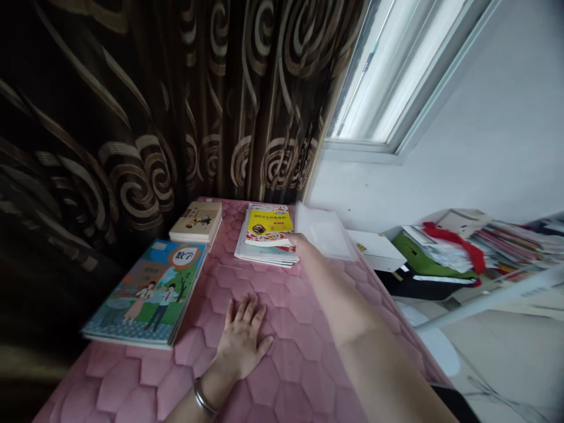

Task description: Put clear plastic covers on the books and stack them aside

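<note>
My left hand point(241, 338) lies flat on the pink quilted surface point(304, 352), fingers spread, with a silver bangle at its wrist. Farther out, my right hand point(299, 242) is closed at the lower right corner of a yellow book point(268, 221) with a white and red border. That book is on top of a small stack of thin books point(264, 254); my fingertips are partly hidden there. To the left lies a pile of textbooks point(150, 294) with a blue and green illustrated cover. Behind it stands a stack of beige books point(196, 222).
A translucent white sheet or sleeve point(324, 230) lies right of the stack. A white box point(376, 249) and a green container point(418, 252) with papers and a red cloth stand beyond the right edge. A dark patterned curtain point(247, 100) hangs behind, beside a window point(388, 70).
</note>
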The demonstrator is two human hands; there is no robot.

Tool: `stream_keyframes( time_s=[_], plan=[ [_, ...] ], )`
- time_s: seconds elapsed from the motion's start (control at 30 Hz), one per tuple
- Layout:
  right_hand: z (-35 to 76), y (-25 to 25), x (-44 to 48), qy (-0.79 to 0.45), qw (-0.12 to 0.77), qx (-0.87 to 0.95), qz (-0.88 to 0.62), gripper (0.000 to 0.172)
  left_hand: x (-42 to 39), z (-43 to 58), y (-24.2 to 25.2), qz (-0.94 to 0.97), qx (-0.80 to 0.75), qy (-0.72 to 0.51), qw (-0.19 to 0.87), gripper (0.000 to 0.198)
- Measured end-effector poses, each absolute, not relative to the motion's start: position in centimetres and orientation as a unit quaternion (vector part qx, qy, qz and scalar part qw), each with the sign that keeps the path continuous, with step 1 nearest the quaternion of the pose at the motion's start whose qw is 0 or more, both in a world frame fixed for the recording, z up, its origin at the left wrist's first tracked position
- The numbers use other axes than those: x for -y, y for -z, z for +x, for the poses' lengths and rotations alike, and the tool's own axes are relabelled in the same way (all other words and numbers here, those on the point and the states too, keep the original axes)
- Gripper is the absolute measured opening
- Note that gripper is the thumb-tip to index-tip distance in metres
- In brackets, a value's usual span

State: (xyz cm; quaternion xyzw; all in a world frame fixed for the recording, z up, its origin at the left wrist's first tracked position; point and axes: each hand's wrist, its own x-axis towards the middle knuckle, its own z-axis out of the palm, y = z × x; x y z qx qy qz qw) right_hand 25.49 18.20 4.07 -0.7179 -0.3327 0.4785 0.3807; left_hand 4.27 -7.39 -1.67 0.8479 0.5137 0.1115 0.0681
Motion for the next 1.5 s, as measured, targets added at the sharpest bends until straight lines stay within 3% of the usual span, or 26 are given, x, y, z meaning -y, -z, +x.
stream_keyframes(
  time_s=[0.17, 0.53, 0.7, 0.9, 1.17, 1.5],
  plan=[
    [24.6, -4.9, -17.4, -0.558, 0.442, 0.259, -0.653, 0.019, 7.4, 4.2, 1.7, 0.845, -0.516, -0.108, 0.083, 0.067],
    [24.0, -6.8, -15.9, -0.572, 0.542, 0.227, -0.572, 0.014, 7.4, 4.3, 1.4, 0.841, -0.523, -0.105, 0.084, 0.067],
    [25.6, -7.4, -11.0, -0.575, 0.578, 0.241, -0.526, 0.015, 7.2, 4.2, 1.8, 0.847, -0.518, -0.104, 0.056, 0.066],
    [29.8, -6.5, 0.5, -0.594, 0.578, 0.260, -0.496, 0.018, 7.3, 4.4, 1.6, 0.842, -0.525, -0.105, 0.055, 0.063],
    [32.6, -2.9, 15.1, -0.581, 0.578, 0.190, -0.541, 0.041, 7.3, 4.4, 1.9, 0.845, -0.521, -0.113, 0.039, 0.062],
    [33.0, 1.1, 19.4, -0.593, 0.503, 0.184, -0.601, 0.052, 7.3, 4.6, 2.0, 0.836, -0.534, -0.123, 0.028, 0.058]
  ],
)
